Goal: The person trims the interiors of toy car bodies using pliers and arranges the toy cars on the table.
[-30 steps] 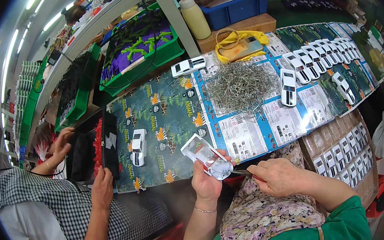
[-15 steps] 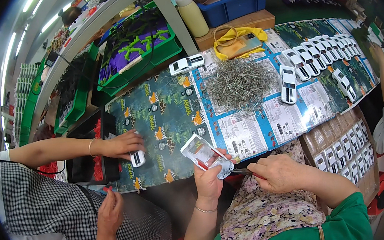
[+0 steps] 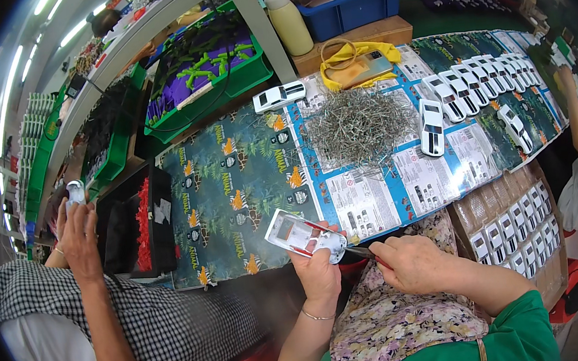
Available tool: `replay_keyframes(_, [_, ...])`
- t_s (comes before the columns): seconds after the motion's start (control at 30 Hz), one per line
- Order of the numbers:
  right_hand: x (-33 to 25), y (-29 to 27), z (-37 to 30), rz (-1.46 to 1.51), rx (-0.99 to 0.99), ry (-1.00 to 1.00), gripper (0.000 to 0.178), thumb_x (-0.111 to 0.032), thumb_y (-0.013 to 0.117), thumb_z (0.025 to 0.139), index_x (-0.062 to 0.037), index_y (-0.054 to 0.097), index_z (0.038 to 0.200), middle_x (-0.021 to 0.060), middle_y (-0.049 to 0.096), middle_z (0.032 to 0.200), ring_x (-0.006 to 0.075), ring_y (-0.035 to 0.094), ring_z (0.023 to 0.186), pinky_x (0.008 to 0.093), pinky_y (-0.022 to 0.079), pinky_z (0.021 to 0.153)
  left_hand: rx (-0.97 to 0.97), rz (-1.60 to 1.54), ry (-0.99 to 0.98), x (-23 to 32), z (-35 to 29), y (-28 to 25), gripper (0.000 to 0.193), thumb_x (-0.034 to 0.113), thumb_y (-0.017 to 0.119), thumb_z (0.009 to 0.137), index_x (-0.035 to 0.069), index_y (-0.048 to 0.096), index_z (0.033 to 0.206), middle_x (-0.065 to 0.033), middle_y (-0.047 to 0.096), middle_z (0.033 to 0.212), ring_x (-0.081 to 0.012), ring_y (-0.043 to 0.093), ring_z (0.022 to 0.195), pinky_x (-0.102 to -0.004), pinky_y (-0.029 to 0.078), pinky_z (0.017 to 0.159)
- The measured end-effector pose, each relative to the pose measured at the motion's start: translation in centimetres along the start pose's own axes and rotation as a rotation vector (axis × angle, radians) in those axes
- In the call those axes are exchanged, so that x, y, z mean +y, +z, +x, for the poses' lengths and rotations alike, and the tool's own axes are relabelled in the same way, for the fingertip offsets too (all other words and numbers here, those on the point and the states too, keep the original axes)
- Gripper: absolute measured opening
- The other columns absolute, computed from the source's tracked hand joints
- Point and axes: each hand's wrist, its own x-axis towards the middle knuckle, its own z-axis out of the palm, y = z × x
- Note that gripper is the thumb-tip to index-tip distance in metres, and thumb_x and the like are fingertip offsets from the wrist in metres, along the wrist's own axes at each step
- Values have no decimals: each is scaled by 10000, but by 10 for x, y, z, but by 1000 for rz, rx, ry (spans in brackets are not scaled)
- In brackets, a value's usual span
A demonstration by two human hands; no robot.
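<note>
My left hand (image 3: pixel 318 272) grips a white toy car body (image 3: pixel 300 236), its hollow inside turned up and a red strip along its near side. In my right hand (image 3: pixel 414 261) are red-handled pliers (image 3: pixel 363 252); their dark jaws reach the rounded end of the car body next to my left fingers. What the jaw tips hold is too small to make out. Beyond my hands lies a heap of thin metal pins (image 3: pixel 357 127) on the printed table sheet (image 3: pixel 247 185). A finished-looking white toy car (image 3: pixel 431 127) stands just right of the heap.
A row of white cars (image 3: pixel 479 83) stands at the far right. A carton (image 3: pixel 462 215) of cars is by my right arm. At left, a co-worker's hand (image 3: pixel 80 234) lifts a white car near a black bin (image 3: pixel 162 215). A bottle (image 3: pixel 289 25) and blue crate (image 3: pixel 356 11) stand behind.
My left hand and the car body have shifted slightly left, the body tilting flatter. The pliers stay at its end. The co-worker's hands have left the table, moving left with a white car.
</note>
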Motion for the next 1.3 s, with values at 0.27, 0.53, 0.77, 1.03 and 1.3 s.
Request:
replay_keyframes(0.27, [1, 3, 3, -64, 42, 21, 199, -170, 565, 807, -20, 538, 936, 165, 601, 740, 337, 617, 651, 436, 508, 603, 4, -18, 34, -4, -2, 1, 647, -182, 332, 687, 77, 302, 1279, -160, 510, 1105, -290, 586, 976, -498, 531, 830])
replay_keyframes(0.53, [12, 2, 14, -250, 4, -154, 272, -151, 611, 750, -23, 546, 981, 133, 598, 732, 316, 611, 641, 415, 495, 570, -46, 124, 81, -15, -2, -10, 663, -169, 334, 664, 45, 300, 1291, -141, 504, 1113, -236, 565, 994, -389, 490, 880])
replay_keyframes(0.77, [17, -9, 32, -384, -73, -241, 184, -141, 599, 726, -20, 573, 862, 117, 611, 720, 282, 630, 625, 378, 514, 562, -43, 218, 176, -24, 3, -14, 623, -165, 341, 671, 31, 315, 1261, -148, 523, 1059, -238, 583, 941, -381, 507, 833])
replay_keyframes(1.03, [16, -9, 42, -482, -52, -340, 247, -154, 650, 667, -27, 586, 869, 104, 600, 714, 261, 618, 616, 365, 498, 537, -57, 157, 56, -15, 4, -10, 690, -170, 331, 648, 31, 291, 1307, -124, 489, 1166, -235, 540, 1051, -376, 446, 927])
replay_keyframes(1.3, [15, -10, 44, -452, -84, -296, 297, -169, 662, 672, -22, 595, 921, 102, 602, 723, 271, 622, 631, 369, 498, 543, 2, 120, 31, -12, 8, -9, 592, -157, 346, 653, 28, 353, 1215, -159, 547, 1037, -263, 603, 912, -395, 507, 825])
